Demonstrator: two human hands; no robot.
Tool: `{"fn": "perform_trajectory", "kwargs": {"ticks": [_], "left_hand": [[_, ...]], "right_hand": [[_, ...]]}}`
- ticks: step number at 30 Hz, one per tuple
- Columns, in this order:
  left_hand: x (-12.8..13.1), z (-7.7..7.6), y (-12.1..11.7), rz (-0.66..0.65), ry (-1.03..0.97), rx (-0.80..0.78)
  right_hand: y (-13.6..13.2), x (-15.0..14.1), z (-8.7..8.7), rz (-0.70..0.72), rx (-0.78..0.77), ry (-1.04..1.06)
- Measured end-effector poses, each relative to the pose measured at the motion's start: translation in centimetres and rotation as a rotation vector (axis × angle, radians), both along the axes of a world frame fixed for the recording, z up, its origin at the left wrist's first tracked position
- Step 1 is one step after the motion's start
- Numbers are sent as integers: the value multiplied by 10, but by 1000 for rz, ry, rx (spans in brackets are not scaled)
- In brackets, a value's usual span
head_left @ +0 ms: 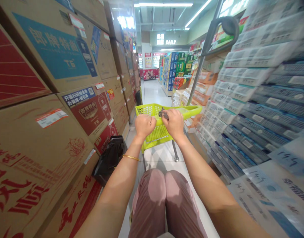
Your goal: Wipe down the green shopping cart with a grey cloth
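Observation:
A lime-green shopping cart [159, 133] with a perforated plastic basket and grey legs stands in front of my knees. My left hand [145, 125] is closed around the left part of its handle, with a thin gold bracelet on that wrist. Just to the right, my right hand [174, 121] grips the same handle bar [194, 110], whose right end sticks out beyond my fingers. Between the two hands, against my right fingers, is a small dark grey thing [164, 114] that I cannot make out. The basket's inside is partly hidden by my hands.
Stacked cardboard cartons [25, 142] line the left side, with a black bag [111, 158] on the floor beside them. Wrapped paper packs [231, 86] are piled high on the right, near a grey metal post [198, 79]. A pale aisle floor [153, 91] runs ahead towards shelves.

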State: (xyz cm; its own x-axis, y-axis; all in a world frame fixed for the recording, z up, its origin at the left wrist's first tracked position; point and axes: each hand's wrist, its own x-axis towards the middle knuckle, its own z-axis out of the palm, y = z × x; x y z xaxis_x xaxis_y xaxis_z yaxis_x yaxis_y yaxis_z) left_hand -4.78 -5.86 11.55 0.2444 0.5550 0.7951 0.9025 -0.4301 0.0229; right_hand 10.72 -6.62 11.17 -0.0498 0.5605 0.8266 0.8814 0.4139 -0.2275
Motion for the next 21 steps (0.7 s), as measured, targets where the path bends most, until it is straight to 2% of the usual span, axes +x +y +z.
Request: {"fn": "perform_trajectory", "kwargs": {"ticks": [9,18,21], "left_hand": [[-5,0,1,-31,-24,-14],[-31,1,3,-33,10,-49],[-42,6,1,-5,62,-92]], "right_hand": [[17,38,7,-33,-41,108],[-6,13,4,-64,-11,73],[-12,2,4,-98,-13,59]]}}
